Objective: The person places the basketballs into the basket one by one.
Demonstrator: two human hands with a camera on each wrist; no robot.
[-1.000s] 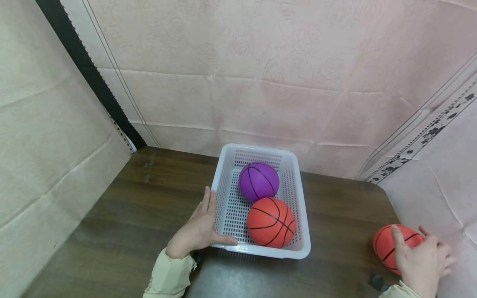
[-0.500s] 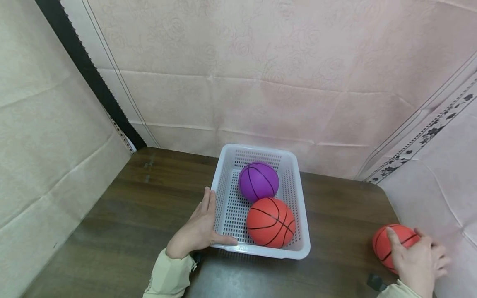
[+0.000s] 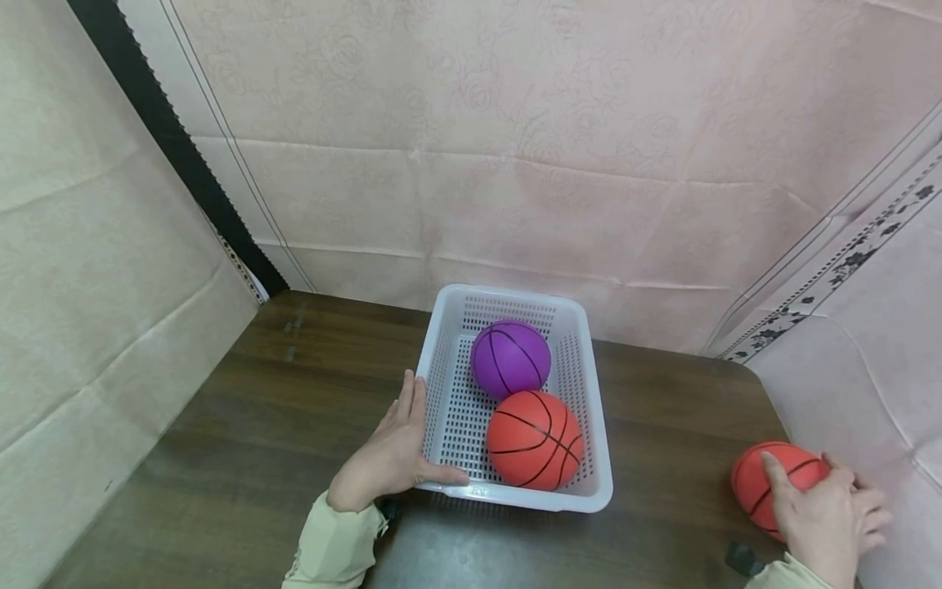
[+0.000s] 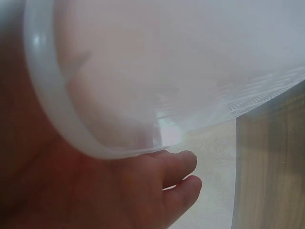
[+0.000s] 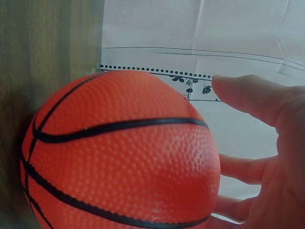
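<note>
Pale rose-patterned cloth (image 3: 552, 164) hangs behind and on both sides of me, with a black band (image 3: 177, 147) down its left corner and a black floral border (image 3: 857, 258) down the right. Below it spreads the brown wood-grain surface (image 3: 243, 458), and near its middle sits a white perforated plastic basket (image 3: 530, 496). My left hand (image 3: 393, 446) braces the basket's near left corner, thumb laid along the near rim, the other fingers straight and lying against the outside of the left wall, so thumb and fingers stand wide apart. My right hand (image 3: 832, 511) is well away at the right end of the surface, just behind and to the right of a red basketball (image 3: 758, 495); its fingers are spread and clamped on nothing, thumb apart from the others (whether every fingertip touches the ball, I cannot tell). That ball lies outside the basket, at the surface's right edge beside the cloth, its pebbled skin crossed by black lines. Inside the basket, an orange-red basketball (image 3: 535, 442) rests in the near right part, and a purple basketball (image 3: 511, 357) sits just behind it, partly overlapped by it from above.
</note>
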